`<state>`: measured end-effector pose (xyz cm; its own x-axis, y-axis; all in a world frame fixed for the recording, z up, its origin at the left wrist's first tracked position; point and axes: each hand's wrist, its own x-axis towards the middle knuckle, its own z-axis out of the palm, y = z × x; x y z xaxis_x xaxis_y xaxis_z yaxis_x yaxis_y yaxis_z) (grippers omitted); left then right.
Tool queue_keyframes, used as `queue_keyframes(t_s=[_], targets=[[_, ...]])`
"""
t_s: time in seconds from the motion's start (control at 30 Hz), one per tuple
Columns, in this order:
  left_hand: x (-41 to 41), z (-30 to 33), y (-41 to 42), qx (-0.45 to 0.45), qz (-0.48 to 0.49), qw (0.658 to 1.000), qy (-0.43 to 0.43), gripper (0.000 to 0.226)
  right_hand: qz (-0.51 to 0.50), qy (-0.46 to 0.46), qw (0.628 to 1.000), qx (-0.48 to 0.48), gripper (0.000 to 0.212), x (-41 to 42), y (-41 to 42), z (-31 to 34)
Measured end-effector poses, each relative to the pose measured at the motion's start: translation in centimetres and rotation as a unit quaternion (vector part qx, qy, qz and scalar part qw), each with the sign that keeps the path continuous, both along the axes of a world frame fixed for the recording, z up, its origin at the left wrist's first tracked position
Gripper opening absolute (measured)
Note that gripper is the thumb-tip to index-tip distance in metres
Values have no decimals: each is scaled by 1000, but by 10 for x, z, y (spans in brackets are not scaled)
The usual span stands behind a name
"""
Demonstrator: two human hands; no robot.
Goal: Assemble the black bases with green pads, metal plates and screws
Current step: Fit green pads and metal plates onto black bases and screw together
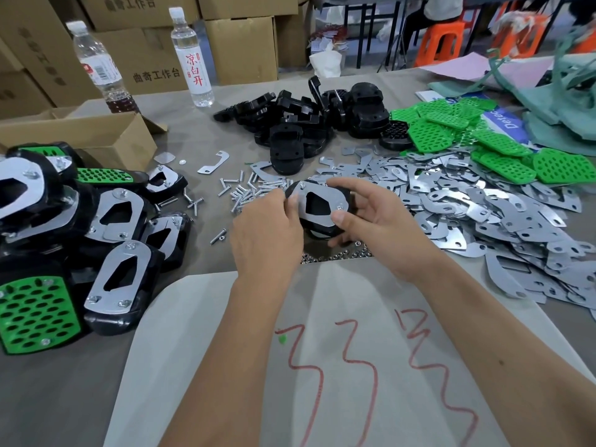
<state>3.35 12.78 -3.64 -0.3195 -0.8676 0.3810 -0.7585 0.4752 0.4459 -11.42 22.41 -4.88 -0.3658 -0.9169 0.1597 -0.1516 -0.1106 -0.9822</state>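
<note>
Centrally, left hand (267, 233) and right hand (377, 221) both grip one black base (317, 206), piles crowding either side.

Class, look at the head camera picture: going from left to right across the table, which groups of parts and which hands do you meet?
Finished assemblies → loose screws → left hand → base being assembled → right hand → metal plates → green pads.
</note>
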Motion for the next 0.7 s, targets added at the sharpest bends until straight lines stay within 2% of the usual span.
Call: queue_keyframes(t_s=[0.17,0.23,0.3,0.37,0.47,0.63,0.7], targets=[[-3,0,4,-7,-40,999,18,12,-1,-7,1000,-6,42,2,1,3],[-4,0,6,-15,-56,997,54,11,-5,-6,1000,-9,42,2,1,4],[-3,2,7,2,-31,996,78,21,-6,-6,1000,-11,41,2,1,4],[-2,1,5,2,-4,1000,28,33,-10,1,1000,-9,41,2,1,3],[-3,-2,2,-3,6,1000,-28,32,-5,16,1000,-3,41,2,1,1],[-2,0,3,-15,-32,999,9,15,-11,-4,1000,-7,37,0,-1,1],[-2,-2,3,-5,-37,999,13,14,-14,-14,1000,-9,36,0,-1,0]])
